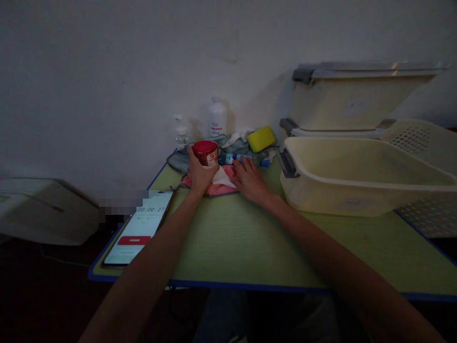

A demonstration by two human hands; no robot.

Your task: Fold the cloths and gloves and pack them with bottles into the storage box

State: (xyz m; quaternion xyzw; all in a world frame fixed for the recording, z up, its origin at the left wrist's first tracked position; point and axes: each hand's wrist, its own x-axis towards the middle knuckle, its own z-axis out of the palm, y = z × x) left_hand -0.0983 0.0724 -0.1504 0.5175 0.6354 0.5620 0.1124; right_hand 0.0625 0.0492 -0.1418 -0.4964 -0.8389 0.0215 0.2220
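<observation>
My left hand (pixel 200 175) is curved around the near left side of a jar with a red lid (pixel 206 146), thumb across its front. My right hand (pixel 252 181) lies with fingers stretched out over the edge of a white cloth (pixel 222 177), fingertips at a blue tube (pixel 232 158). What lies beneath its palm is hidden. A red-and-white patterned cloth (pixel 217 191) is spread under the white one. Behind the jar lies a bunched grey-green cloth (pixel 177 161).
Against the wall stand a white bottle (pixel 217 118) and a small clear pump bottle (pixel 181 135). A yellow sponge (pixel 261 139) rests on the cloths. Right is an open cream bin (pixel 342 190), with a lidded bin (pixel 357 102) behind. A phone (pixel 139 231) lies at the table's left edge.
</observation>
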